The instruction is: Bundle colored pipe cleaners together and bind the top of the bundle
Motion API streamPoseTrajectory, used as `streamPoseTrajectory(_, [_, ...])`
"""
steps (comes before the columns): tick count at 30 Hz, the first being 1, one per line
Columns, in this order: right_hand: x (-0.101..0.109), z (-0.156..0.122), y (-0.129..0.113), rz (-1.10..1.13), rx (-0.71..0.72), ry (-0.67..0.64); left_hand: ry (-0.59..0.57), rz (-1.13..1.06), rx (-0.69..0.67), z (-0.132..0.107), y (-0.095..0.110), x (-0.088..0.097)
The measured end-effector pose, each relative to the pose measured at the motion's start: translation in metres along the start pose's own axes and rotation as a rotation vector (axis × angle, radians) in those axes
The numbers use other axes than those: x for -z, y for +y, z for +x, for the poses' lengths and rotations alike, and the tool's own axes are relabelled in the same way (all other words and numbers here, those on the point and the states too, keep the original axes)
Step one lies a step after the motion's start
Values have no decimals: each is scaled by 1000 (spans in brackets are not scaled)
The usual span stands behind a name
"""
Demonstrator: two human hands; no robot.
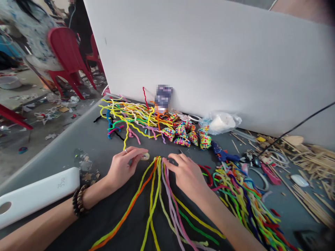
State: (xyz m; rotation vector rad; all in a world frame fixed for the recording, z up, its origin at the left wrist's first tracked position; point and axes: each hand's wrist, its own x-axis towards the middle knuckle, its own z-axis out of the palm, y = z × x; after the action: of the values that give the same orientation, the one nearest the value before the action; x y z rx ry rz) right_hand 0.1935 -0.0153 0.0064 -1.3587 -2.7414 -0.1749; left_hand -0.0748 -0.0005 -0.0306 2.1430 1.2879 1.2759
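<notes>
My left hand [125,165] pinches a small pale ring, apparently a roll of clear tape [145,156], between thumb and fingertips. Just right of it, several fuzzy yarn strands [158,188] in yellow, orange, lilac, pink and green come together at their top ends. From there they fan out toward me over black cloth. My right hand [187,172] reaches in from the other side with fingers bent and apart, its fingertips at the gathered ends beside the lilac strand. Whether those fingertips press on the strands, I cannot tell.
Behind lie loose yarn pieces [131,113] and multicoloured woven bundles [181,130]. A blue glue gun [223,153], a yarn pile [243,198] and wooden sticks [311,160] fill the right. A long white device [42,195] sits left. A white panel [209,59] stands behind; a person [36,38] sits beyond.
</notes>
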Motion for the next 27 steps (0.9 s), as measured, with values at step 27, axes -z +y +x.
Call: streamPoseTrajectory(27, [18, -2, -58, 1441, -485, 104, 5, -1249, 773, -33, 64, -25])
